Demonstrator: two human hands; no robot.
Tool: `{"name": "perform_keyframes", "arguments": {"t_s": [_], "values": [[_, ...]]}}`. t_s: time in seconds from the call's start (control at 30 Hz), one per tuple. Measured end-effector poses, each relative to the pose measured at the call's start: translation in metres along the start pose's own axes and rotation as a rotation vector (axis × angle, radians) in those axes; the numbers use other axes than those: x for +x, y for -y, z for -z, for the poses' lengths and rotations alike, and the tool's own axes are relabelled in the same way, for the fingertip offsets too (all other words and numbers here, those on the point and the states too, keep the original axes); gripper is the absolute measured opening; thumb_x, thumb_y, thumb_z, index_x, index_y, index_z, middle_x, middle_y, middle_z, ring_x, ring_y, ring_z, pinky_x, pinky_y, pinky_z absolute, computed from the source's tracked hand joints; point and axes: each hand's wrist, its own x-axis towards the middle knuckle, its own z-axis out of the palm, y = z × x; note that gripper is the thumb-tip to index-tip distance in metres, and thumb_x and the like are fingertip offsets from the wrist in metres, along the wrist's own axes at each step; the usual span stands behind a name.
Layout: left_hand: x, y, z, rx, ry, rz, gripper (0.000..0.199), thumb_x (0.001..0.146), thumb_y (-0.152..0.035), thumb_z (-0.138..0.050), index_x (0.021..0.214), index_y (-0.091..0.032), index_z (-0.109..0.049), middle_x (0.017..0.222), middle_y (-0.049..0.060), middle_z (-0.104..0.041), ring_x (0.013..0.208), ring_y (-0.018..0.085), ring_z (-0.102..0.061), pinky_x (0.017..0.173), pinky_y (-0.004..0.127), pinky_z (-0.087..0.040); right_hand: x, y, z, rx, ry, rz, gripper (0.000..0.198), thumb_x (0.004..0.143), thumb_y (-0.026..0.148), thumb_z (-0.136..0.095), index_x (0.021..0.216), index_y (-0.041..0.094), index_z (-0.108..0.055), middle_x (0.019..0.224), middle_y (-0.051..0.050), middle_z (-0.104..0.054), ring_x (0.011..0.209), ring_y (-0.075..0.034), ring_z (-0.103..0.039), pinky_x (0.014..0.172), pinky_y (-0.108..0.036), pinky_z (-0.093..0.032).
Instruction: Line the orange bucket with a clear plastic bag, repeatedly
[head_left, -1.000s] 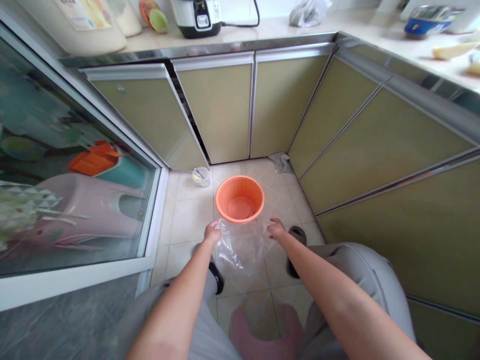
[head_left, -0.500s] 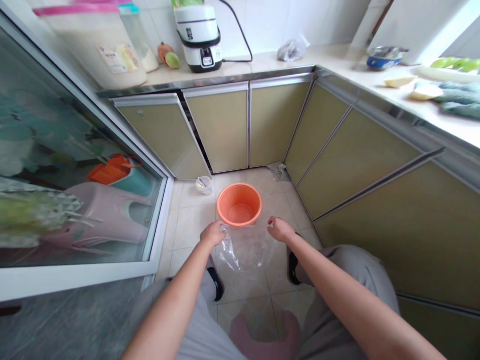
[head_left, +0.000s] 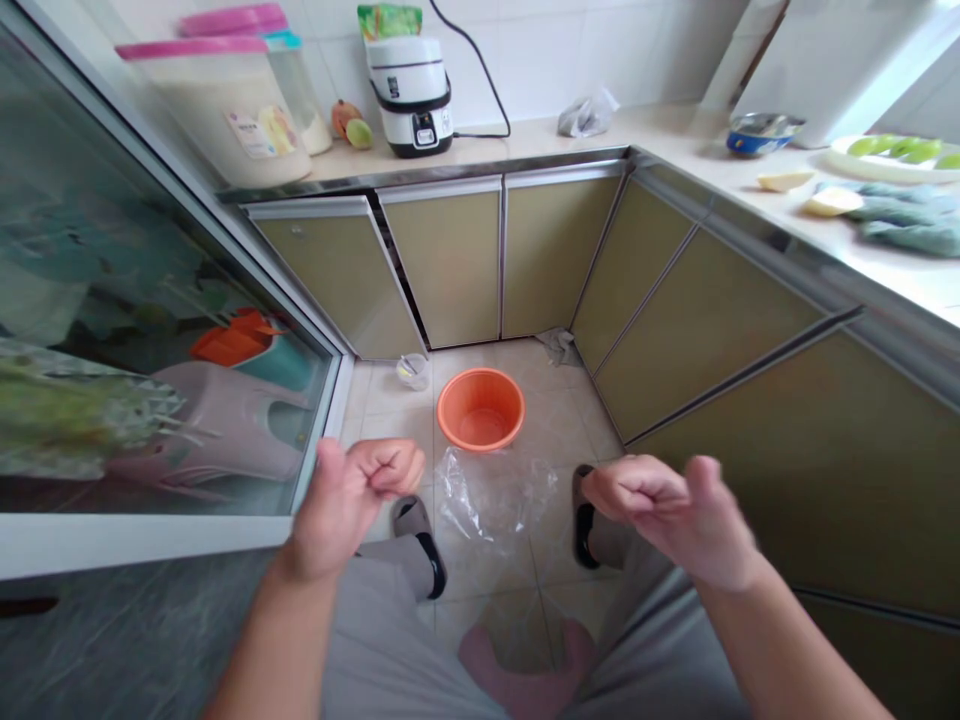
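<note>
A clear plastic bag (head_left: 495, 500) lies spread flat on the floor tiles between my feet, against the near side of an orange basin (head_left: 481, 410). No hand touches it. My left hand (head_left: 360, 490) is raised to the left of the bag, its fingers curled into a fist and the thumb sticking up. On the other side my right hand (head_left: 671, 505) is held the same way, fingers closed and thumb raised. Nothing shows in either fist. The basin stands upright, and its visible inside holds nothing.
A small clear tub (head_left: 412, 371) and a grey rag (head_left: 557, 346) lie by the cabinets (head_left: 442, 260). Behind a glass door at left is a pink stool (head_left: 217, 420). The counter bears a rice cooker (head_left: 412, 95), a large container (head_left: 225, 120) and a blue bowl (head_left: 761, 135).
Both hands have let go of the clear plastic bag's edges and moved apart, up and towards me. The bag has stayed on the floor. The view has shifted slightly.
</note>
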Motion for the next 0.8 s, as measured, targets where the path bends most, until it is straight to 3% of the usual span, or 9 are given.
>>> {"name": "perform_keyframes", "arguments": {"t_s": [0.1, 0.17, 0.23, 0.33, 0.47, 0.6, 0.7, 0.77, 0.8], "values": [[0.036, -0.054, 0.0, -0.058, 0.014, -0.081, 0.081, 0.073, -0.103, -0.006, 0.058, -0.028, -0.03, 0.056, -0.002, -0.023, 0.053, 0.016, -0.03, 0.054, 0.037, -0.038, 0.053, 0.035, 0.0, 0.112, 0.028, 0.094, 0.076, 0.082, 0.099, -0.007, 0.062, 0.027, -0.022, 0.057, 0.004, -0.019, 0.053, -0.015, -0.021, 0.052, -0.033, -0.027], [0.074, -0.057, 0.005, -0.116, 0.009, -0.025, 0.083, 0.073, -0.102, 0.0, 0.055, -0.027, -0.03, 0.052, -0.003, -0.023, 0.047, 0.014, -0.029, 0.05, 0.033, -0.038, 0.098, 0.026, 0.012, 0.166, -0.002, 0.021, 0.077, 0.08, 0.101, -0.009, 0.06, 0.028, -0.023, 0.054, 0.005, -0.018, 0.049, -0.013, -0.02, 0.047, -0.03, -0.024], [0.11, -0.04, 0.012, -0.202, -0.017, 0.031, 0.082, 0.074, -0.102, -0.007, 0.054, -0.026, -0.03, 0.049, -0.004, -0.023, 0.043, 0.012, -0.03, 0.044, 0.029, -0.036, 0.136, 0.0, 0.026, 0.197, -0.038, -0.111, 0.077, 0.079, 0.102, -0.014, 0.06, 0.028, -0.023, 0.052, 0.007, -0.016, 0.046, -0.012, -0.016, 0.043, -0.027, -0.019], [0.141, -0.001, 0.023, -0.29, -0.037, 0.104, 0.081, 0.075, -0.103, -0.019, 0.056, -0.026, -0.033, 0.047, -0.003, -0.029, 0.041, 0.012, -0.038, 0.042, 0.027, -0.038, 0.161, -0.037, 0.042, 0.27, -0.037, -0.204, 0.077, 0.08, 0.101, -0.013, 0.062, 0.028, -0.024, 0.05, 0.007, -0.018, 0.044, -0.011, -0.017, 0.041, -0.025, -0.016], [0.145, 0.049, 0.031, -0.332, -0.077, 0.158, 0.079, 0.077, -0.101, -0.025, 0.058, -0.025, -0.036, 0.048, -0.003, -0.034, 0.042, 0.013, -0.044, 0.045, 0.027, -0.041, 0.155, -0.058, 0.051, 0.289, -0.099, -0.204, 0.077, 0.082, 0.1, -0.016, 0.062, 0.027, -0.03, 0.051, 0.006, -0.026, 0.044, -0.011, -0.023, 0.04, -0.024, -0.018], [0.136, 0.135, 0.033, -0.169, -0.24, 0.204, 0.064, 0.081, -0.085, -0.056, 0.067, -0.023, -0.046, 0.057, -0.004, -0.046, 0.049, 0.012, -0.047, 0.051, 0.024, -0.041, 0.135, -0.106, 0.068, 0.118, -0.3, -0.236, 0.069, 0.089, 0.089, -0.035, 0.07, 0.023, -0.047, 0.06, 0.002, -0.046, 0.049, -0.011, -0.038, 0.045, -0.022, -0.029], [0.117, 0.222, 0.031, 0.207, -0.536, 0.389, 0.051, 0.072, -0.067, -0.077, 0.082, -0.023, -0.053, 0.069, -0.003, -0.057, 0.062, 0.015, -0.058, 0.061, 0.025, -0.045, 0.104, -0.176, 0.081, -0.227, -0.557, -0.497, 0.047, 0.091, 0.068, -0.054, 0.078, 0.022, -0.052, 0.073, -0.002, -0.058, 0.062, -0.015, -0.052, 0.054, -0.024, -0.04], [0.098, 0.274, 0.03, 0.415, -0.561, 0.579, 0.058, 0.067, -0.062, -0.084, 0.1, -0.023, -0.056, 0.085, 0.003, -0.068, 0.078, 0.021, -0.068, 0.071, 0.029, -0.05, 0.078, -0.226, 0.082, -0.55, -0.688, -0.817, 0.036, 0.089, 0.055, -0.061, 0.077, 0.023, -0.052, 0.074, -0.005, -0.059, 0.072, -0.019, -0.058, 0.059, -0.027, -0.043], [0.088, 0.295, 0.029, 0.496, -0.529, 0.655, 0.065, 0.065, -0.061, -0.086, 0.108, -0.022, -0.056, 0.094, 0.007, -0.071, 0.088, 0.024, -0.07, 0.076, 0.031, -0.051, 0.065, -0.248, 0.081, -0.662, -0.655, -0.926, 0.032, 0.089, 0.051, -0.062, 0.079, 0.023, -0.052, 0.076, -0.005, -0.06, 0.077, -0.022, -0.061, 0.063, -0.029, -0.044]]}}
